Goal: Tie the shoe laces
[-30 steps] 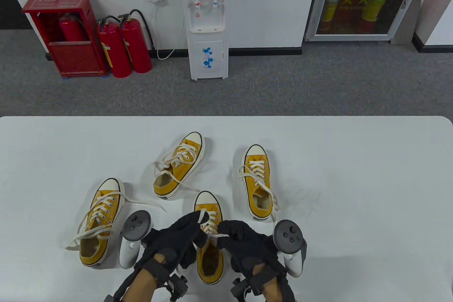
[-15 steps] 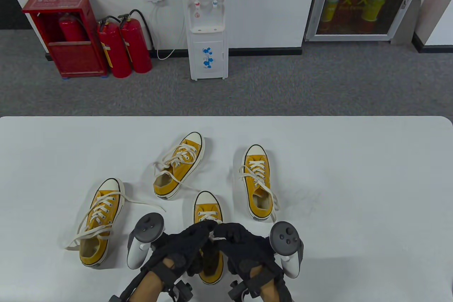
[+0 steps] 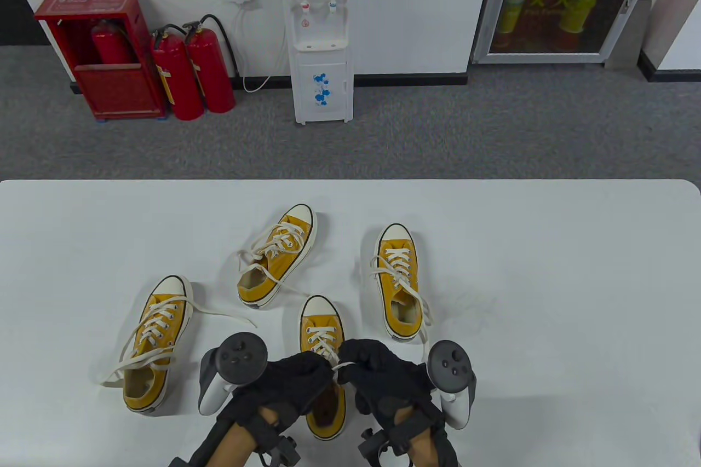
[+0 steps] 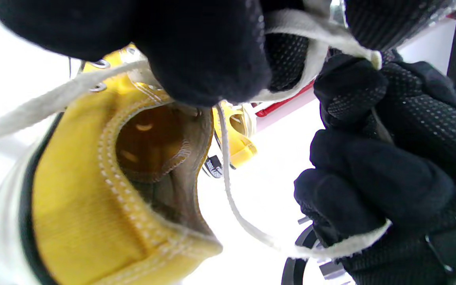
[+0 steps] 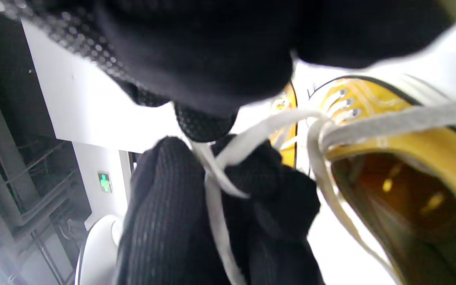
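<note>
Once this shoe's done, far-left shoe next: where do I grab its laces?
On the far-left shoe, take the loose lace ends: one trails right of the toe, one lies left of the heel. Both lie flat on the table, clear of other shoes, so pinch each from above, probably one per hand.

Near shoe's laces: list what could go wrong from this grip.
1. Both hands, left hand and right hand, pinch the lace close together above the near shoe; the short span could slip out before a knot forms.
2. Nothing pins the shoe to the table, so a pull may lift or drag it.
3. The right shoe's loose lace end trails by the right hand and could snag.
</note>
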`<state>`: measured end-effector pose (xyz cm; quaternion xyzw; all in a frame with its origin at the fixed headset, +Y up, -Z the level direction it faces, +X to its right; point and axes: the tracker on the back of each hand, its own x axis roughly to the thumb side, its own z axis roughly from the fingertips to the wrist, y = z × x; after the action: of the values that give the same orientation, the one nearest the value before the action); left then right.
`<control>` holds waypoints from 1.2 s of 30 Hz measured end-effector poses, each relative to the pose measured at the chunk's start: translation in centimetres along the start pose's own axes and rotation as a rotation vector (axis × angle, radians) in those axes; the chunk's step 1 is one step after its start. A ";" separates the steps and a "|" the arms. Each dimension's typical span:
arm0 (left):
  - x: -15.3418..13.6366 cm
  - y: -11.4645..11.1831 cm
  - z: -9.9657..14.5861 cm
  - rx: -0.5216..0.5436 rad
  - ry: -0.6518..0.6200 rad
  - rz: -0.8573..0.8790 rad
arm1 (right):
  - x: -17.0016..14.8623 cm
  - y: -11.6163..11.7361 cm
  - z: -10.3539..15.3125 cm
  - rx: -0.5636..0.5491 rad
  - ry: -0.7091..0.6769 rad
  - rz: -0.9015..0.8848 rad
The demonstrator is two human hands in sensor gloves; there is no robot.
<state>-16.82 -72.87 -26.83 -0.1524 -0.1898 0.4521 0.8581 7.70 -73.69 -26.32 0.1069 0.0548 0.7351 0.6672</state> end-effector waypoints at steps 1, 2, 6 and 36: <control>0.1 0.0 0.0 -0.001 -0.005 -0.001 | 0.0 -0.1 0.0 -0.005 -0.002 0.004; 0.2 0.0 -0.1 -0.001 -0.011 -0.004 | 0.0 -0.2 -0.1 -0.008 -0.009 0.015; 0.5 0.0 0.0 -0.001 -0.038 0.010 | -0.1 -0.5 -0.1 -0.027 -0.014 0.033; -0.6 0.6 0.4 0.083 -0.006 0.272 | 1.8 2.4 1.2 -0.079 -0.243 0.473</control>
<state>-17.73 -73.03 -26.86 -0.1398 -0.1510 0.5720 0.7941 5.50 -72.24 -24.46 0.1783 -0.0809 0.8538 0.4824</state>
